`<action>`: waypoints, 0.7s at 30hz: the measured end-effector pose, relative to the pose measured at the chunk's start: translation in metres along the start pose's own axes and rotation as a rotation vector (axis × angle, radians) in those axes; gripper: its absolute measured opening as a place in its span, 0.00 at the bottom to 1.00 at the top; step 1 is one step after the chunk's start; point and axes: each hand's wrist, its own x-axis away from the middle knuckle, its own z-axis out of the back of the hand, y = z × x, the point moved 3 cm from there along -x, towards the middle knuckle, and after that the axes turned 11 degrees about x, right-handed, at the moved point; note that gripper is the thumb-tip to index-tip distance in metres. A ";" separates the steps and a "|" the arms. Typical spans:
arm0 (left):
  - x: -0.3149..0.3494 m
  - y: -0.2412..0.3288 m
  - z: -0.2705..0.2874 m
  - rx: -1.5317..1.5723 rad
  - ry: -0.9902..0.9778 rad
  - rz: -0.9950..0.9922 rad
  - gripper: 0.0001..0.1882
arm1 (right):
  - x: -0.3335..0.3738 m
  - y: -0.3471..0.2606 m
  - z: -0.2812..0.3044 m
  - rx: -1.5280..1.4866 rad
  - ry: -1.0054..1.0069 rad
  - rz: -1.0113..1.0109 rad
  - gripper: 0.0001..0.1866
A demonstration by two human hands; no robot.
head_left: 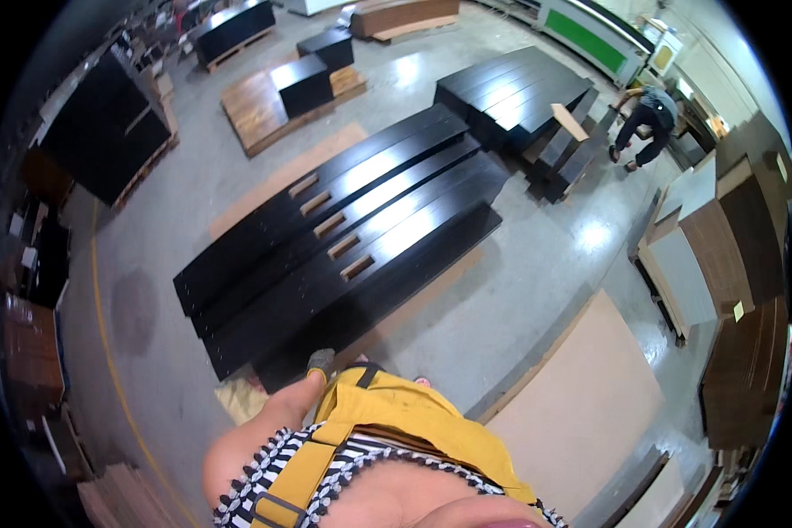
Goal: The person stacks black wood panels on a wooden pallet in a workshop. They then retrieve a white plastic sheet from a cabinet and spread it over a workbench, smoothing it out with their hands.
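Observation:
My left hand (322,359), in a grey glove, is at the near edge of a stack of long black boards (361,207). Its fingers are too small and dark to make out, so whether it touches the boards is unclear. My right hand is out of view. Across the middle of the boards lies a row of short light-wood blocks (329,224). A pale yellowish cloth or bag (241,401) shows beside my left forearm. I wear a yellow apron (405,414).
Another stack of black panels (519,88) lies beyond, with a person (649,119) bending near it. A large tan board (581,378) is at the right, below stacked grey and brown panels (713,238). A black stack on a pallet (110,128) stands far left.

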 end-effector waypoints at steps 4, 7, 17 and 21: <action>-0.034 0.033 -0.012 0.153 0.105 -0.004 0.16 | 0.008 0.051 0.000 0.001 -0.063 -0.160 0.19; -0.059 0.078 -0.013 0.279 0.156 -0.049 0.16 | 0.006 0.080 -0.006 0.050 -0.114 -0.215 0.20; -0.114 0.097 -0.005 -0.054 0.341 -0.245 0.12 | -0.158 -0.105 0.159 1.006 0.302 0.496 0.17; -0.179 0.031 -0.041 -0.088 0.379 0.216 0.12 | -0.197 -0.241 0.235 -0.391 0.181 0.535 0.18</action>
